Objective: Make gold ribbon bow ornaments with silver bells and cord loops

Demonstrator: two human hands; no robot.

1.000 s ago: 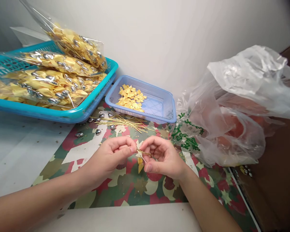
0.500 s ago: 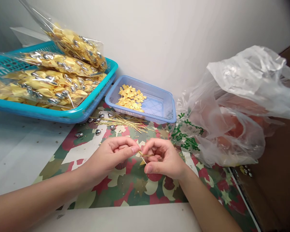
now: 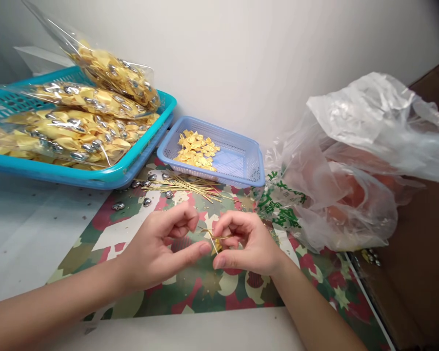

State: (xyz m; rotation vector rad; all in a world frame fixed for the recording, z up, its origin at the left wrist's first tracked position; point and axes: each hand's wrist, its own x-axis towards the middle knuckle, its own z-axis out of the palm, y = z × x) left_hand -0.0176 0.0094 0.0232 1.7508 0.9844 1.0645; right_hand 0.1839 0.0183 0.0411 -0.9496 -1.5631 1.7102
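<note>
"What lies farthest to the left of your fingers?"

"Up beyond my left hand [image 3: 164, 248] is a turquoise plastic basket [image 3: 123, 174], with clear plastic bags [image 3: 109, 101] of yellow ribbon pieces and shiny silver ovals in it. Nearer my fingertips, silver heart-shaped beads [image 3: 118, 206] lie on the red, green and cream patterned sheet [image 3: 131, 305]."

"And that left hand?"

"I have its thumb and index finger spread apart, with nothing between them."

"What's straight ahead of your fingers?"

"A loose bundle of thin gold wires [image 3: 193, 186], and just behind it a periwinkle-blue plastic basket [image 3: 261, 168] with small yellow ribbon bows [image 3: 195, 151] in its left part."

"Your right hand?"

"My right hand [image 3: 250, 241] holds a short gold wire [image 3: 225, 237] in its curled fingers. A thin white strip [image 3: 213, 242] slants down towards that thumb; I can't tell whether it's pinched. A yellow ribbon piece [image 3: 218, 245], partly hidden, shows just beside those fingertips."

"Farther right?"

"Beyond my right fingers sits a crumpled, translucent plastic bag [image 3: 336, 190] with green print."
</note>
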